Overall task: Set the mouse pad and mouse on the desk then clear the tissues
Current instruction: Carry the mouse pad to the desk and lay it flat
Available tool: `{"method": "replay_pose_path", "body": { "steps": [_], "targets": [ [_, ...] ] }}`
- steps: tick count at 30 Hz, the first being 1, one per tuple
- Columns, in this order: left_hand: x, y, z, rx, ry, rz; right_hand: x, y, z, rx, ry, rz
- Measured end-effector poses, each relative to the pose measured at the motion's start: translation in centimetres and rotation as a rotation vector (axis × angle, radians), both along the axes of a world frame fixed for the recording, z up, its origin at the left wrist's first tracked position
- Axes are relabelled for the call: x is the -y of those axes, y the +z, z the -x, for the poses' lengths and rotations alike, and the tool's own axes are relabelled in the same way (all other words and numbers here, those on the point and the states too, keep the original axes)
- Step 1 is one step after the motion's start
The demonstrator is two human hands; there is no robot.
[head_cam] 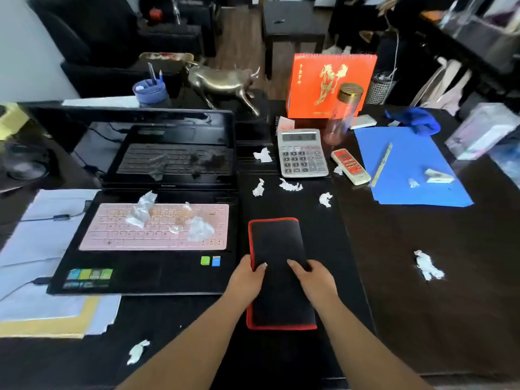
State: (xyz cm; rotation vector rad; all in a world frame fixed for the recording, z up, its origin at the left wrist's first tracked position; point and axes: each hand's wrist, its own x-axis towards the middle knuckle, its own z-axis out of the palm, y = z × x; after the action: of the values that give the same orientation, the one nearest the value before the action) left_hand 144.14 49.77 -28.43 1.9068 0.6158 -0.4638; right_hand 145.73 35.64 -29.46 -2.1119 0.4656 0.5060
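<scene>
mouse pad (pixel 277 249): on the desk (pixel 422 291), right of the laptop (pixel 157 209)
calculator (pixel 302 153): behind the mouse pad
tissues (pixel 140 211): on the laptop keyboard

The dark tabletop (pixel 422 305) carries a laptop (pixel 157 257), a calculator (pixel 303 153) and a blue folder (pixel 413 167). A folded mouse pad (pixel 278 243) lies beside the laptop. Crumpled tissues (pixel 427 265) are scattered about.

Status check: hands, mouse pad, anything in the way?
Left hand and right hand both on folded mouse pad. Pad on desk, not unfolded. Tissue scraps beyond it.
</scene>
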Motion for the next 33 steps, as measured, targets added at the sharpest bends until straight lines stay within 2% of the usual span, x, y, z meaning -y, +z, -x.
{"method": "replay_pose_path", "body": {
  "steps": [5,11,14,17,21,23,26,29,31,33],
  "targets": [
    [0.0,-0.9,-0.1,-0.077,0.017,-0.102,-0.3,-0.5,-0.9,-0.003,0.133,0.128],
    [0.7,-0.9,-0.2,-0.11,-0.008,-0.206,0.8,0.0,-1.1,-0.01,0.154,0.202],
    [1.1,-0.5,0.1,-0.099,-0.092,-0.326,1.5,0.9,-1.1,0.075,0.143,0.219],
    [1.2,-0.4,0.1,-0.063,-0.164,-0.439,1.9,2.2,-0.9,0.202,0.244,0.284],
    [1.2,-0.5,0.4,0.038,-0.213,-0.411,0.8,3.7,-0.2,0.508,0.333,0.259],
    [1.6,-0.9,1.0,0.041,-0.252,-0.402,-0.3,4.0,0.3,0.568,0.417,0.175],
    [2.4,-2.3,2.1,0.061,-0.341,-0.361,-2.2,3.6,1.2,0.474,0.575,0.032],
    [2.4,-3.1,2.9,0.036,-0.249,-0.201,-3.7,2.5,0.5,0.315,0.67,-0.034],
    [1.9,-3.6,2.9,0.05,-0.204,-0.218,-4.5,1.5,0.0,0.231,0.69,-0.066],
    [1.3,-4.4,2.8,0.131,-0.245,-0.307,-5.1,0.2,-0.3,0.165,0.645,-0.147]
  ]
}}
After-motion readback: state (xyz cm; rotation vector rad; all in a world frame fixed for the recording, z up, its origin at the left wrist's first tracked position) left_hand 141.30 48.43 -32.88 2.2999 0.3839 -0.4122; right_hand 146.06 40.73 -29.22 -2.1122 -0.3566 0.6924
